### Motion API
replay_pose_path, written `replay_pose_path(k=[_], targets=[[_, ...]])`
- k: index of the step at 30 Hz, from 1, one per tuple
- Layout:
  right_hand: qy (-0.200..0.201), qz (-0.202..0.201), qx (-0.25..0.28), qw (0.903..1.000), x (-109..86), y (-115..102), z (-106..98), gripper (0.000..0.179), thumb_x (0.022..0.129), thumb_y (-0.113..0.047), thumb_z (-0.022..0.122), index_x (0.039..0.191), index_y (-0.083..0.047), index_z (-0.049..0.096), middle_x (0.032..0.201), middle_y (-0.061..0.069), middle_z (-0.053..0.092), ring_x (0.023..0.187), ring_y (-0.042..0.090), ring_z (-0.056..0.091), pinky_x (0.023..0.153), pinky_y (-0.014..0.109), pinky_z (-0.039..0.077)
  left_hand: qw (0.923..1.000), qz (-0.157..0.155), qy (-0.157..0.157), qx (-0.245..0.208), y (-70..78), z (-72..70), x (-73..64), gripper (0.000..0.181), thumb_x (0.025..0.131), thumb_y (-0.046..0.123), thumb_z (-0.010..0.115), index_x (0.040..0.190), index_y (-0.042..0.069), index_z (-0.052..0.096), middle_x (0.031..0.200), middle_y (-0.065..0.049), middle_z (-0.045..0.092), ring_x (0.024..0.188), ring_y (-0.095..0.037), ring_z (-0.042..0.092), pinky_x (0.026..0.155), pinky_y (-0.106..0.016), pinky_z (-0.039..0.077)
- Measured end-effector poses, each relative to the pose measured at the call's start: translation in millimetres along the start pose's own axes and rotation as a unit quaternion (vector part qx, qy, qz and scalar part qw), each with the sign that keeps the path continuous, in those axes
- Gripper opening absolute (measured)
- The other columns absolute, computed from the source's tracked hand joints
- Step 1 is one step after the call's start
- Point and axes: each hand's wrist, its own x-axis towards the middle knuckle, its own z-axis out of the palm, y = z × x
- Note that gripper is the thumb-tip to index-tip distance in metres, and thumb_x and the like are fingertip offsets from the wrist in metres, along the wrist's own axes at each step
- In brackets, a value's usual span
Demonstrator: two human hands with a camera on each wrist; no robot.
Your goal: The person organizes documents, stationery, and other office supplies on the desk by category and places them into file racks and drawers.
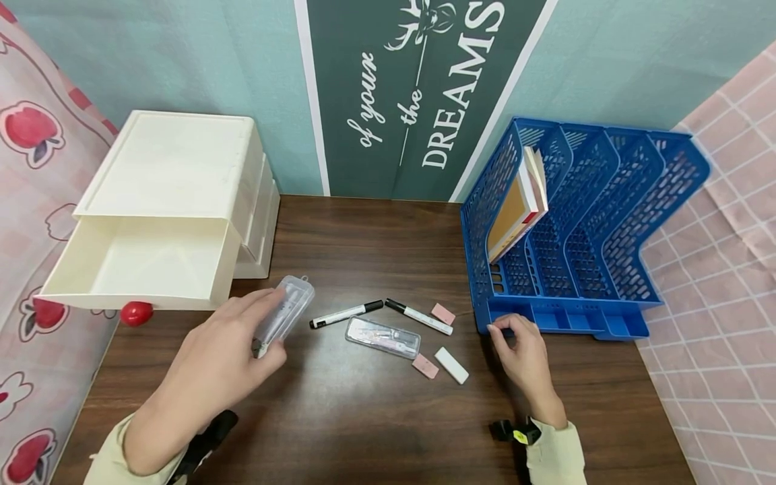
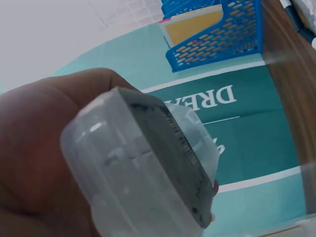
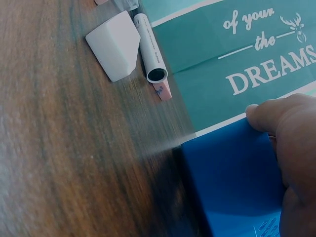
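Note:
My left hand (image 1: pixel 221 360) grips a small clear plastic case (image 1: pixel 289 306), lifted over the table near the open drawer. In the left wrist view the case (image 2: pixel 143 163) is close up, tilted, with a grey lettered strip along it. My right hand (image 1: pixel 526 360) holds the front left corner of the blue file rack (image 1: pixel 564 306). Its fingertips curl at the edge of the blue panel (image 3: pixel 229 173) in the right wrist view. Between the hands lie a second clear case (image 1: pixel 383 338), two black-capped markers (image 1: pixel 348 313), a white eraser (image 1: pixel 451 366) and two pink erasers (image 1: pixel 443 314).
A white drawer unit (image 1: pixel 164 162) stands at the left, its top drawer (image 1: pixel 145 302) pulled out, with a red knob (image 1: pixel 136 314). Books (image 1: pixel 518 209) lean in the rack's left slot. A green lettered cloth (image 1: pixel 388 162) hangs behind the brown wooden table (image 1: pixel 364 431).

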Motion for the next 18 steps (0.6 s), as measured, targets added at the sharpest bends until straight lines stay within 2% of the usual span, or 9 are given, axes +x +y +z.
replay_pose_path(k=[3, 10, 13, 18], targets=[[0.002, -0.001, 0.0, 1.0, -0.2, 1, -1, 0.016, 0.084, 0.005, 0.079, 0.083, -0.004, 0.065, 0.086, 0.013, 0.07, 0.085, 0.03, 0.064, 0.085, 0.043, 0.04, 1.0, -0.001, -0.004, 0.006, 0.3, -9.7, 0.7, 0.066, 0.075, 0.017, 0.071, 0.139, 0.008, 0.061, 0.136, -0.014, 0.063, 0.109, -0.032, 0.063, 0.073, -0.055, 0.055], [0.002, 0.006, -0.002, 1.0, -1.1, 0, -2, 0.016, 0.084, 0.004, 0.079, 0.083, -0.005, 0.065, 0.086, 0.013, 0.07, 0.085, 0.03, 0.064, 0.085, 0.045, 0.04, 0.9993, 0.011, 0.025, 0.025, -1.9, -34.3, 0.1, 0.068, 0.073, 0.019, 0.073, 0.139, 0.01, 0.061, 0.132, -0.013, 0.064, 0.1, -0.031, 0.064, 0.067, -0.054, 0.054], [0.001, 0.007, -0.001, 1.0, -0.9, 0, -2, 0.016, 0.084, 0.004, 0.079, 0.084, -0.004, 0.065, 0.087, 0.013, 0.07, 0.085, 0.031, 0.064, 0.085, 0.044, 0.04, 0.999, 0.009, 0.033, 0.03, -5.6, -45.2, -0.1, 0.069, 0.073, 0.019, 0.074, 0.14, 0.011, 0.061, 0.132, -0.013, 0.064, 0.101, -0.031, 0.062, 0.069, -0.056, 0.053], [-0.002, 0.009, -0.002, 1.0, -0.2, 0, -1, 0.016, 0.085, 0.004, 0.078, 0.084, -0.004, 0.065, 0.087, 0.013, 0.07, 0.085, 0.03, 0.064, 0.086, 0.044, 0.04, 0.9984, -0.022, 0.041, 0.033, -22.2, -62.3, -4.8, 0.07, 0.074, 0.019, 0.073, 0.143, 0.014, 0.058, 0.137, -0.012, 0.061, 0.109, -0.036, 0.06, 0.075, -0.062, 0.047]])
